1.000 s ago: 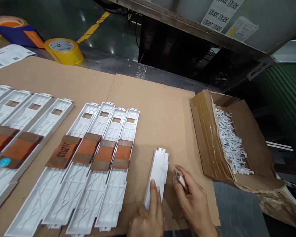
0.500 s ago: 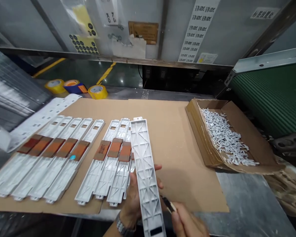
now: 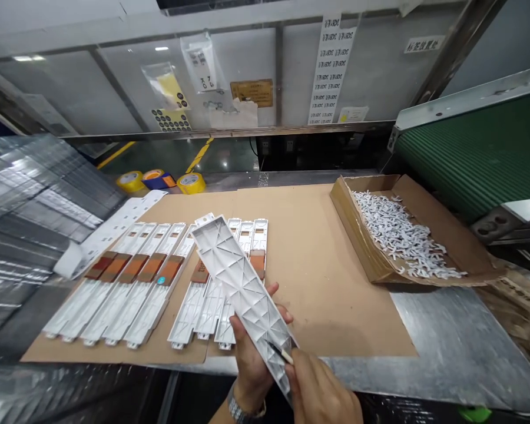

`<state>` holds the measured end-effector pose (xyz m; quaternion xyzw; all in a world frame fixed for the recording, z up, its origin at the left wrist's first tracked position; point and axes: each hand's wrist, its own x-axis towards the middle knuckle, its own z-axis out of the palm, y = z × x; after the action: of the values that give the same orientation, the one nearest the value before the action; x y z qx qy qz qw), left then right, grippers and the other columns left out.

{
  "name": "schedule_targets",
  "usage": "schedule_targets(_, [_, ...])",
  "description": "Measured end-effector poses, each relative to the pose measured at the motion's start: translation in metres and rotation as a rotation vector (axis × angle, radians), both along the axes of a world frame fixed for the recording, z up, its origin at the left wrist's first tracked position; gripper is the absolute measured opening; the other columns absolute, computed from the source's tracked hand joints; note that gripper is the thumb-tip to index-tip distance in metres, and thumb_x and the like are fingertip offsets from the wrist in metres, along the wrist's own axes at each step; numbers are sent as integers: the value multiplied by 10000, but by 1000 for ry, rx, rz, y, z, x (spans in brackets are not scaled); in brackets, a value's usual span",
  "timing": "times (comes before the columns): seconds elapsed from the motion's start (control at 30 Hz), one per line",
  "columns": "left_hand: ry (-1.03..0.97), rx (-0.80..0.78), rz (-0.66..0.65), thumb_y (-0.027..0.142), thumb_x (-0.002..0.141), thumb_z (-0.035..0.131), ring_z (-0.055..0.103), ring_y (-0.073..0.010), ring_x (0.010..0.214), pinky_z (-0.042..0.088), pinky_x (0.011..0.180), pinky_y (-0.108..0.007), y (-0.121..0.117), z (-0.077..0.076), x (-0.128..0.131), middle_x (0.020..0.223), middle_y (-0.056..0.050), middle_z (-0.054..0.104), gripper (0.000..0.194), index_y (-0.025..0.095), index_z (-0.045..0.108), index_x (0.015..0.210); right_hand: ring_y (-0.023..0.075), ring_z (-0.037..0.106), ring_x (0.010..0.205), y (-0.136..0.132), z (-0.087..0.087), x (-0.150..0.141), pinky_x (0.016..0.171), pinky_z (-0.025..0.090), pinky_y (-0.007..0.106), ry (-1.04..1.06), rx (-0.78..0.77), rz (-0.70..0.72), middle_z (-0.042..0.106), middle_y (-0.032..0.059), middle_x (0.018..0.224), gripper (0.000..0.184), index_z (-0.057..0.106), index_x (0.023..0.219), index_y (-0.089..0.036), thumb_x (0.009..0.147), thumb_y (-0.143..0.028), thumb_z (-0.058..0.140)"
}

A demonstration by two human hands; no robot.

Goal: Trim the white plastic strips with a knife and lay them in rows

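Observation:
My left hand (image 3: 249, 368), with a metal-banded watch at the wrist, grips a long white ribbed plastic strip (image 3: 242, 285) from beneath. The strip is tilted, its top end leaning left over the group lying on the cardboard. In my right hand (image 3: 324, 388) is a slim tool (image 3: 286, 355) with a pale handle and a dark tip. Its tip reaches over the ribbed face near the lower end; whether it touches I cannot tell. Similar white strips (image 3: 145, 318) lie in two groups on the left, with reddish-brown blocks (image 3: 170, 270) across their middles.
A cardboard sheet (image 3: 309, 235) covers much of the metal table (image 3: 450, 335). On the right stands a cardboard box (image 3: 357, 247) of small white pieces (image 3: 401, 235), beside a green ribbed conveyor (image 3: 481, 153). Tape rolls (image 3: 191, 184) and a label sheet (image 3: 115, 227) are at the back left.
The held strip has tipped to the left and its lower end has swung right. My right hand has brought the tool from beside the strip to over its ribbed face. The head view has shifted.

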<state>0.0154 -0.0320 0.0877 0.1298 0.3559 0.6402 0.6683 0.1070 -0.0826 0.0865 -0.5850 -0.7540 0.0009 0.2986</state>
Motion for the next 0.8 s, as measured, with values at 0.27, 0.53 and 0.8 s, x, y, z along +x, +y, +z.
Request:
schedule_targets(0.27, [40,-17,89,782,619,475,493,-144,541,390,507,-248,-3,8,4,663,-27,614,755,221,613,1106,129,507,512,-6,1,-3,514,299,274,-188,117,-19,510,1,581,239,563,847,-172,940,-207,345])
schedule_targets(0.53, [105,-10,139,750,710,375,464,-141,532,410,540,-255,-5,10,4,621,-39,580,718,181,614,1077,115,493,491,-4,0,-1,532,291,273,-213,189,109,493,-24,559,174,565,839,-147,886,-101,405])
schedule_targets(0.8, [56,-30,147,738,716,384,424,-127,503,369,486,-242,-2,10,2,661,-38,591,713,215,543,1175,115,467,476,-2,2,-6,533,282,275,-195,172,28,480,-25,552,186,559,832,-165,908,-146,390])
